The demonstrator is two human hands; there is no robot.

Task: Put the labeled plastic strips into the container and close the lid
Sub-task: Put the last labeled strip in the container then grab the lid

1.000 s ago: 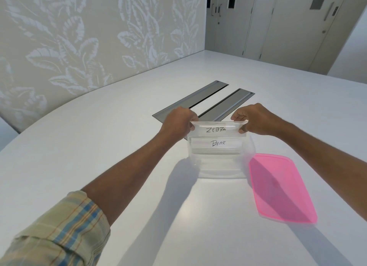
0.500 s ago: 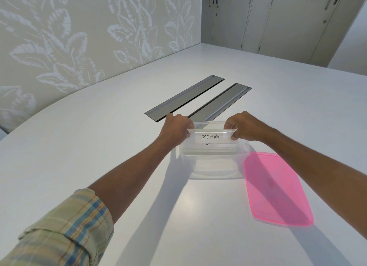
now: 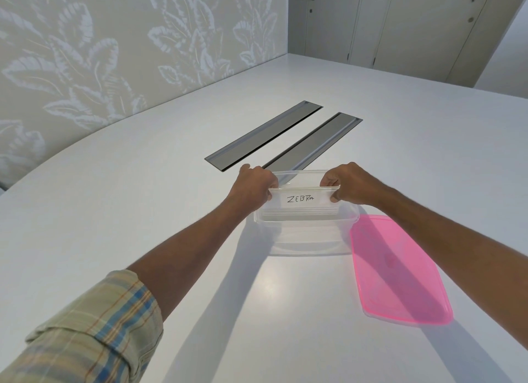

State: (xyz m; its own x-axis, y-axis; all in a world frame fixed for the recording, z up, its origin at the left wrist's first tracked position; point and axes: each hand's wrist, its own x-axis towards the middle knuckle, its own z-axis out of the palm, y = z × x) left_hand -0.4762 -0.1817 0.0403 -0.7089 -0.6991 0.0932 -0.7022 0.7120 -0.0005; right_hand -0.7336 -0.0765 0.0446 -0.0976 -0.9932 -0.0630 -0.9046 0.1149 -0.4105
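Observation:
A clear plastic container (image 3: pixel 307 239) stands open on the white table. Inside it, tilted toward me, is a clear plastic strip (image 3: pixel 300 199) with a white label reading ZEBRA. My left hand (image 3: pixel 253 187) pinches the strip's left end and my right hand (image 3: pixel 347 184) pinches its right end, both over the container's far half. More clear strips lie stacked below it; their labels are hidden. The pink lid (image 3: pixel 400 271) lies flat on the table, just right of the container.
Two long grey metal cable hatches (image 3: pixel 263 135) are set into the white table (image 3: pixel 143 211) just beyond the container. A leaf-patterned wall runs along the left, and closed doors stand at the far end.
Both hands have lowered the ZEBRA strip down into the container. The BEAR strip that showed under it is now covered.

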